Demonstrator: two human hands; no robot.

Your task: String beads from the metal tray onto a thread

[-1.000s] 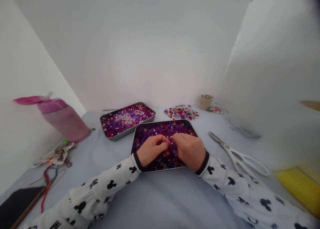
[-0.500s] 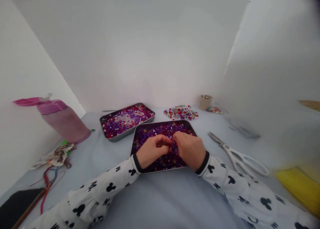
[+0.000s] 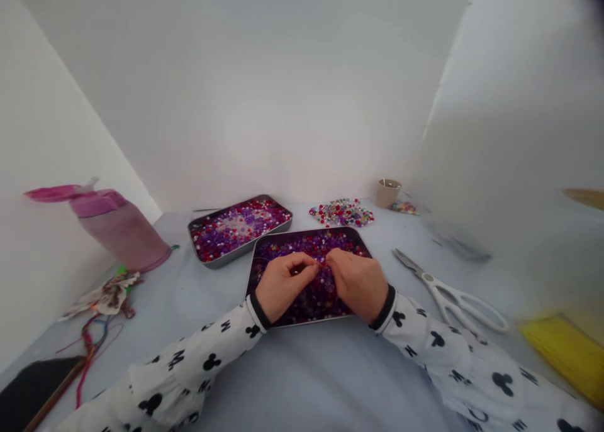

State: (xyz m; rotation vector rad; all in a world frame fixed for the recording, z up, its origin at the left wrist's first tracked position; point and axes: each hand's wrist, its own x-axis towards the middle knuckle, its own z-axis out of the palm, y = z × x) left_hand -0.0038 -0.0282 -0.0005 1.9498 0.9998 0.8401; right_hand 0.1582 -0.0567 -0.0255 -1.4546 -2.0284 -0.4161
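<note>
Both hands are over the front metal tray [image 3: 248, 280], which is full of small purple, red and clear beads [image 3: 306, 303]. My left hand [image 3: 283, 286] is closed in a pinch, thumb against forefinger. My right hand [image 3: 359, 282] is closed too, its fingertips almost meeting the left ones. Between the fingertips runs a short bit of thin reddish thread [image 3: 323, 265]. Most of it is hidden by the fingers, and whether a bead sits on it I cannot tell.
Behind on the left stands a second bead tray [image 3: 231, 256]. Loose beads [image 3: 342, 213] and a small cup [image 3: 387, 194] lie farther back. White-handled scissors [image 3: 448, 293] rest at right, near a yellow packet [image 3: 566, 353]. A pink bottle [image 3: 125, 231], tangled cords [image 3: 89, 337] and a phone [image 3: 40, 391] are left.
My left thumb and forefinger have come together in a tighter pinch and risen slightly towards the right fingertips. My right hand has hardly moved.
</note>
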